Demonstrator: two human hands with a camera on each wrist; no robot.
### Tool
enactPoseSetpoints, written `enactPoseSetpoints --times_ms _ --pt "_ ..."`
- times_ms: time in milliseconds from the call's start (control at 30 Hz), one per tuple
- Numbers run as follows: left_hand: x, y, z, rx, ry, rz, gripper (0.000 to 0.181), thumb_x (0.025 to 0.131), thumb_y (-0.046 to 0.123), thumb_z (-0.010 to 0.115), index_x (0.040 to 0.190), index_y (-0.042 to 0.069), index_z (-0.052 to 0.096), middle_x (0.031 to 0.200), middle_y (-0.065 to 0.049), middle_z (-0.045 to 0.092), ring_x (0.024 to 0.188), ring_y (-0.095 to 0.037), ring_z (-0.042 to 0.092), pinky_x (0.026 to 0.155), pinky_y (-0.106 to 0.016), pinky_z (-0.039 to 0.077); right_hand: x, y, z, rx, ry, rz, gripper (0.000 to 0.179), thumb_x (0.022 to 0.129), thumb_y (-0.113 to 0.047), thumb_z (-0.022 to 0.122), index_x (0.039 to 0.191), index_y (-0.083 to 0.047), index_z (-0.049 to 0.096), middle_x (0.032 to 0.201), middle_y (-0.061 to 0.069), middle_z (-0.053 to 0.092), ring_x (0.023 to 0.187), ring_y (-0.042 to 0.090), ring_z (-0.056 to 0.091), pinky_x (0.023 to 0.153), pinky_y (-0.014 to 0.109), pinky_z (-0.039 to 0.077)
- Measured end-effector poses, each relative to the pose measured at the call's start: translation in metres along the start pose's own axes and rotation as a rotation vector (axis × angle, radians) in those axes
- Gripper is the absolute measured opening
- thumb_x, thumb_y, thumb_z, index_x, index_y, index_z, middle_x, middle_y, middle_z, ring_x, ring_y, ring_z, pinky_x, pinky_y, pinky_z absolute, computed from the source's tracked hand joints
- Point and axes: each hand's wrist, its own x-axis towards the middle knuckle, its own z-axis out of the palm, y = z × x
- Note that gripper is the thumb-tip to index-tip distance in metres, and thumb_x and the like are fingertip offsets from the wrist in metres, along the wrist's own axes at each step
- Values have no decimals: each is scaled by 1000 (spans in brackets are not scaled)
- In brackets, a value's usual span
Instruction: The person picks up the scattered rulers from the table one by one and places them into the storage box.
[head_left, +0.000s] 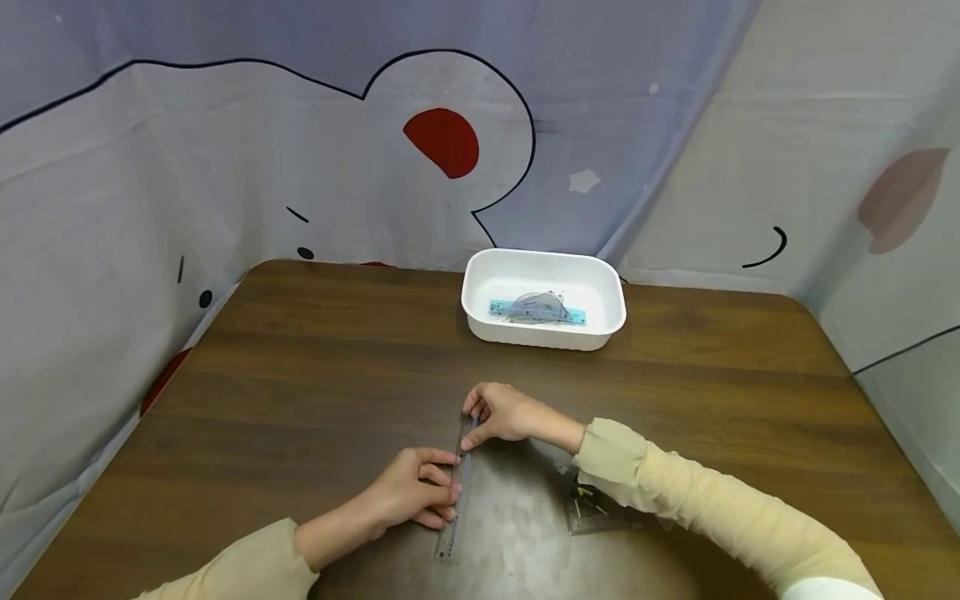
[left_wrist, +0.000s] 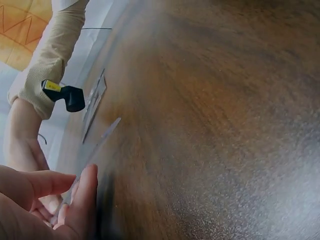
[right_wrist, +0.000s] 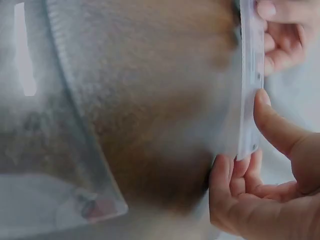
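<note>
A clear, narrow ruler (head_left: 450, 535) slants over the middle front of the table, held between both hands. The left hand (head_left: 415, 492) pinches its near half from the left side, thumb and fingers on either face. At the far end, the right hand (head_left: 506, 414) grips it between thumb and fingers. In the right wrist view the ruler (right_wrist: 252, 65) stands on edge, with the right thumb (right_wrist: 272, 117) against one side and the fingertips curled at its end. From the left wrist, a thin end of the ruler (left_wrist: 109, 130) sticks out past the fingers.
A white plastic tub (head_left: 543, 335) at the back holds a blue ruler (head_left: 573, 317) and a clear protractor (head_left: 542, 305). Flat transparent plastic (head_left: 588, 523) lies under the right forearm. A black wrist camera (left_wrist: 75, 99) sits at the right sleeve. A printed curtain (head_left: 300, 150) hangs behind the table.
</note>
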Motion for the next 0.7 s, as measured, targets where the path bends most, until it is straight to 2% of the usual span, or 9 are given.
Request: enactPoseSetpoints --times_ms 133,267,400,533,700 --pt "-1 2 1 3 23 4 50 85 -4 60 132 -11 45 98 -15 65 66 -12 65 61 -32 59 2 7 -11 211 -78 3 29 82 -6 74 103 7 60 82 3 60 73 7 56 69 18 48" --pt "0 7 1 45 69 41 47 84 0 60 129 -10 50 95 -12 65 66 -11 61 57 -30 58 1 11 -24 371 -155 42 30 87 -2 66 113 11 57 78 -3 58 70 4 58 72 21 53" --pt "2 18 -2 108 133 105 41 87 6 62 125 -7 55 86 -5 65 64 -10 57 53 -26 54 -5 10 -45 388 -175 55 34 89 -5 65 118 12 56 77 -4 60 71 6 60 79 29 56" --pt "5 35 -5 142 157 183 40 87 8 61 123 -8 57 75 -1 62 60 -9 53 51 -22 49 -13 7 -65 385 -133 56 32 87 -6 67 114 10 60 77 -6 64 71 7 62 80 33 57" --pt "14 57 -10 189 202 242 33 86 6 62 117 -7 63 78 -8 68 56 -8 50 50 -21 44 -23 4 -88 445 -70 63 22 86 -6 67 105 4 61 76 -6 66 71 6 61 75 28 56"
